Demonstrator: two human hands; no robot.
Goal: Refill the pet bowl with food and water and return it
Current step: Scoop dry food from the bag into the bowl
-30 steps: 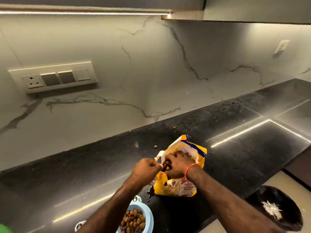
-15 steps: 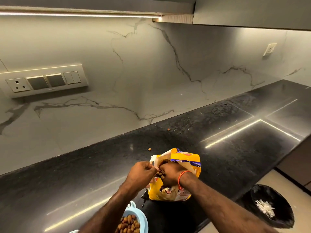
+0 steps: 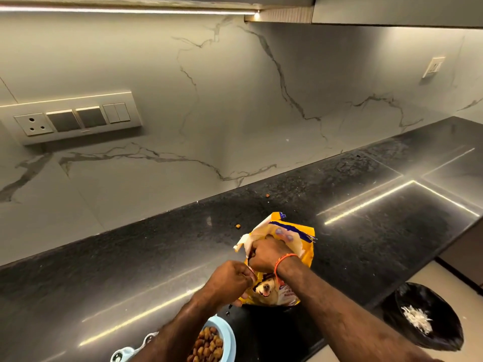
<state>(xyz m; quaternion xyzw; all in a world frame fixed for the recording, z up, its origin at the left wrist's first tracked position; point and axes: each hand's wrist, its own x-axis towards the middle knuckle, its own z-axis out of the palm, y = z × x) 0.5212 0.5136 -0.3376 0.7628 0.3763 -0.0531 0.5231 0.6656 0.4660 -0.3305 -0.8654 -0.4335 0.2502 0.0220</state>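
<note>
A yellow pet food bag (image 3: 304,254) with a dog picture stands on the black counter (image 3: 130,259). My left hand (image 3: 230,279) pinches the bag's near left edge. My right hand (image 3: 269,254), with an orange band at the wrist, is in the bag's mouth, closed around brown kibble. The light blue pet bowl (image 3: 228,333) sits at the bottom edge under my left forearm, with brown kibble (image 3: 207,346) in its compartment. Most of the bowl is hidden or out of frame.
Two stray kibble pieces, one (image 3: 238,226) left of the bag and one (image 3: 267,195) behind it, lie on the counter. A black-lined bin (image 3: 441,333) with white scraps stands on the floor at lower right. A switch panel (image 3: 70,118) is on the marble wall.
My right hand has gone deeper into the bag's mouth. My left hand has slid lower on the bag's edge. The view has shifted slightly.
</note>
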